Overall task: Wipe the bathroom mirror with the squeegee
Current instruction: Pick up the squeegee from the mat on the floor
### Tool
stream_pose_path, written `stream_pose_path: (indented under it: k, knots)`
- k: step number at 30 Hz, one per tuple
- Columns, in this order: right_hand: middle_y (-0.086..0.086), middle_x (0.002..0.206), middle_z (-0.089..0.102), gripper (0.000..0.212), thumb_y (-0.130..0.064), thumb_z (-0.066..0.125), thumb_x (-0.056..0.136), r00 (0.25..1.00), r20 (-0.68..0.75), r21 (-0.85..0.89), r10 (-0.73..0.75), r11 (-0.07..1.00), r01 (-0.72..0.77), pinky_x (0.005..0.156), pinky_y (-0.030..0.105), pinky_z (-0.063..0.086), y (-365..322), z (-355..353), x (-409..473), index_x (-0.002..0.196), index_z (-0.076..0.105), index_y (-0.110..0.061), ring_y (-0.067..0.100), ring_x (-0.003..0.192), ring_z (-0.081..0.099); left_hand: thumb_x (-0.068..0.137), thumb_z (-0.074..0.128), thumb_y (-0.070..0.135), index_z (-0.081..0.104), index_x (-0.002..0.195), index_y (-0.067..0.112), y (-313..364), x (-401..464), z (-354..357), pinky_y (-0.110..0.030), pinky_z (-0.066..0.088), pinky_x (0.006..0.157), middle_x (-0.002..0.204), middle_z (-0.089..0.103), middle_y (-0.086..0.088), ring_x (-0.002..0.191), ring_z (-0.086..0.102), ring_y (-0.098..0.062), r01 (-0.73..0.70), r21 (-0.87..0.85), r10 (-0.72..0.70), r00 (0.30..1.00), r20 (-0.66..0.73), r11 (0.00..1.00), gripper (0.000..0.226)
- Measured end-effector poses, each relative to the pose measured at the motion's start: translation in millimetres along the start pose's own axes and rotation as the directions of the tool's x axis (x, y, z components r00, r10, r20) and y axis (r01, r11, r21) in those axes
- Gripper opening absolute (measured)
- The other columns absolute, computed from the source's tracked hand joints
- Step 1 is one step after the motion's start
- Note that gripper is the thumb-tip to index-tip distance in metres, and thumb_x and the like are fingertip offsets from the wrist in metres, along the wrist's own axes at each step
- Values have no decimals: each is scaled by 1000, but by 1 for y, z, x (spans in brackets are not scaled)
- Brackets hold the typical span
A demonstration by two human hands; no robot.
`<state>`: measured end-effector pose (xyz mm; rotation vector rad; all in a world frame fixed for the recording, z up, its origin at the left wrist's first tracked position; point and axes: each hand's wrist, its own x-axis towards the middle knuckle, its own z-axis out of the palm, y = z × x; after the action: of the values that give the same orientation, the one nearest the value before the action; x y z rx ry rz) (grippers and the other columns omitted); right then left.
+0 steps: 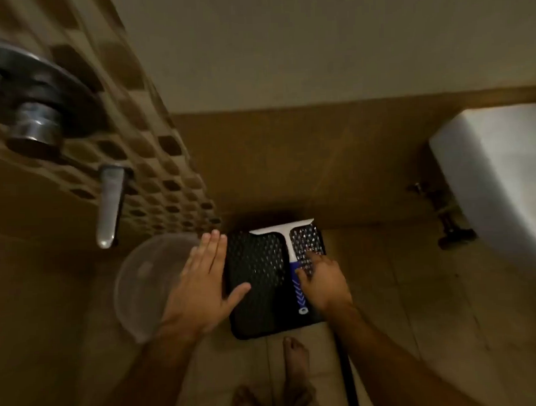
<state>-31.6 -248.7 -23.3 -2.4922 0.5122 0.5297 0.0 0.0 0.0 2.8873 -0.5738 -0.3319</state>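
Note:
A white and blue squeegee (294,262) lies on a black perforated stool (257,282) on the floor, its white blade toward the wall and its blue handle toward me. My right hand (322,281) hovers right beside the handle with the fingers spread and curled; I cannot tell whether they touch it. My left hand (204,281) is flat and open at the stool's left edge, holding nothing. No mirror is in view.
A clear round basin (142,283) sits on the floor left of the stool. A metal tap (109,205) juts from the tiled wall at left. A white sink (496,176) hangs at right. My bare feet (294,375) stand near a black stick (347,373).

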Motion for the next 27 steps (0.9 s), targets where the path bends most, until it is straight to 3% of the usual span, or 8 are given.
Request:
stream_pose_path:
  k: [5,12,15,17,19,21,27]
  knots:
    - [10,122,66,46,-38,62,91,968,154,160,200,961,-224,94,44,52,13,46,31,131,54,-18,28,109,62,88,22,76,9,156,9,3,25,54,-34,2,122,163,3,-6,151,-6,-17,19,-18,-18,1000,21,1000,96]
    - [11,110,70,39,-34,68,87,923,189,306,334,873,-379,84,33,52,34,91,57,120,62,-12,24,92,64,90,23,73,17,155,8,7,23,103,-36,10,122,162,12,-8,151,5,-18,66,-92,-65,998,12,994,92]
    - [13,108,68,33,-32,60,93,932,132,315,338,877,-363,78,28,46,36,98,59,118,59,-10,23,88,61,90,22,74,13,156,11,4,20,104,-38,12,121,163,10,-6,151,2,-17,78,-78,-76,997,27,994,91]
    - [15,104,66,31,-31,53,96,940,140,365,311,866,-341,85,37,51,34,96,56,120,52,-11,28,92,64,89,18,75,12,156,10,4,20,97,-38,10,121,163,8,-5,151,0,-17,72,-74,-70,997,28,995,92]
    - [17,96,63,28,-30,50,98,945,173,480,278,814,-328,77,44,57,27,86,49,118,48,-10,28,79,64,88,15,76,9,156,11,4,21,85,-37,7,121,163,4,-4,151,-3,-16,72,-61,-70,997,33,996,94]
    - [15,89,61,28,-31,50,98,957,122,515,264,807,-288,65,39,56,20,69,37,115,47,-9,25,71,61,87,11,77,4,156,13,8,23,66,-36,5,122,163,-1,-2,150,-7,-14,74,-37,-74,997,23,997,94]
    - [7,90,61,25,-36,50,96,971,-60,487,233,856,-176,61,29,44,4,6,-25,107,48,-13,19,70,59,89,12,75,2,156,11,36,16,-17,-34,2,121,163,-2,-5,150,-9,-15,-13,4,14,997,-75,1000,93]
